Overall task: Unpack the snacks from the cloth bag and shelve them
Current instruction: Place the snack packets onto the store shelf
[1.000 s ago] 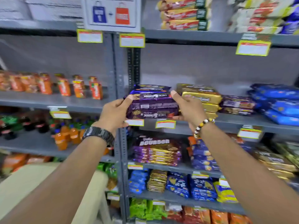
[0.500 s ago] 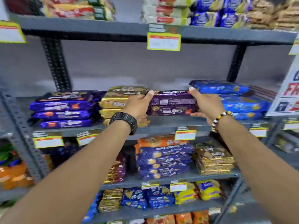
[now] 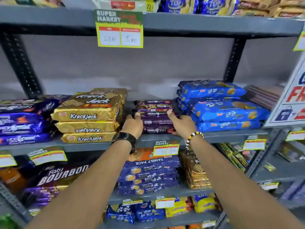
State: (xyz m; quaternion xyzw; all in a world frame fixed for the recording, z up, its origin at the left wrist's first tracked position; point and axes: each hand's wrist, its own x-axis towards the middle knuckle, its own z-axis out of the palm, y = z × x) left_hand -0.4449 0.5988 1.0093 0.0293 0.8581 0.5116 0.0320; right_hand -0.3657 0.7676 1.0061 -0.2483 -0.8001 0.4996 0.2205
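Head: left hand [image 3: 132, 126], right hand [image 3: 182, 125] grip 1 purple stack [image 3: 156, 121] beside 3 Krackjacks [image 3: 87, 116].

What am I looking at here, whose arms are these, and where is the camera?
There is no machine: these are a person's bare arms, seen from a camera worn on the head, looking forward and down at a shop shelf. The left hand, with a watch, and the right hand, with a bead bracelet, hold a stack of purple biscuit packs from either side. The stack sits on the shelf between gold cracker packs and blue biscuit packs.
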